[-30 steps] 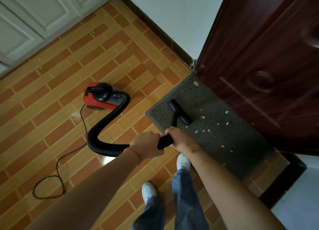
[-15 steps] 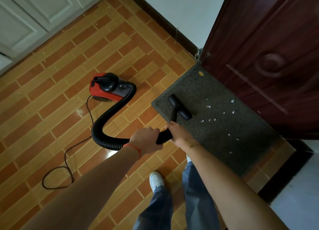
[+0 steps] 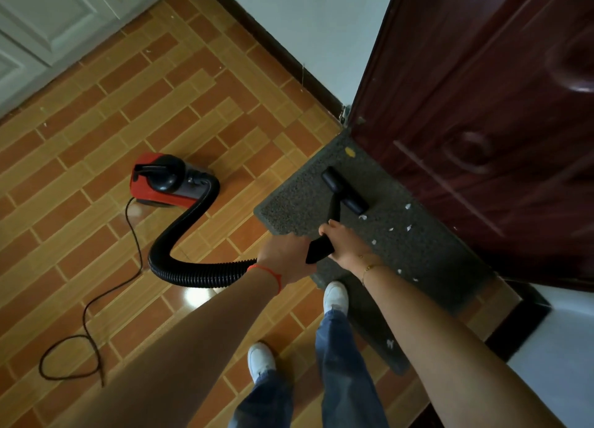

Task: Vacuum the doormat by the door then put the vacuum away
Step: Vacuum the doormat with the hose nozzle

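Observation:
A dark grey doormat (image 3: 418,251) lies along the foot of the dark red door (image 3: 482,122). White scraps (image 3: 408,228) and one yellow bit (image 3: 349,152) are scattered on it. The black nozzle (image 3: 344,190) rests on the mat's far part, close to the door. My left hand (image 3: 284,259) grips the vacuum wand (image 3: 319,251) where the ribbed hose (image 3: 193,235) joins it. My right hand (image 3: 345,244) holds the wand just ahead of that. The hose curves back to the red and black vacuum body (image 3: 164,180) on the tiles.
The black power cord (image 3: 96,299) trails in a loop over the orange tiled floor at the left. White cabinet doors (image 3: 48,26) stand at the far left. My white shoes (image 3: 336,297) are at the mat's near edge. A black threshold (image 3: 520,318) lies at the right.
The nozzle has slid farther along the mat toward the door and the yellow bit. Both hands have kept their hold on the wand, and I have stepped closer to the mat.

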